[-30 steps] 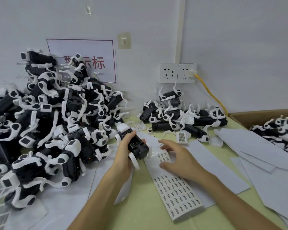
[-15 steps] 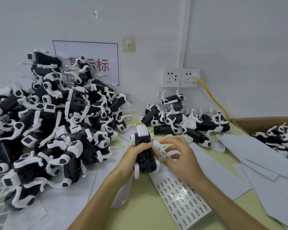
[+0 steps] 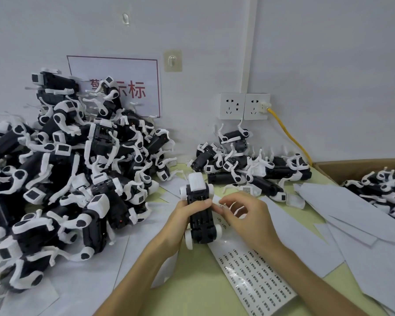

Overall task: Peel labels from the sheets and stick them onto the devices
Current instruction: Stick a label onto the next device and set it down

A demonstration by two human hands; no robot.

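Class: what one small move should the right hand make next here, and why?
Probably bring the right hand in and press its pinched fingertips onto the black device to stick the label. The left hand grips the device above the label sheet, and the right thumb and forefinger are pinched beside its edge, apparently on a label too small to see clearly.

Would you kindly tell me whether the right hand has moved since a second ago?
Yes. The right hand has moved from the label sheet leftward to the device in the left hand.
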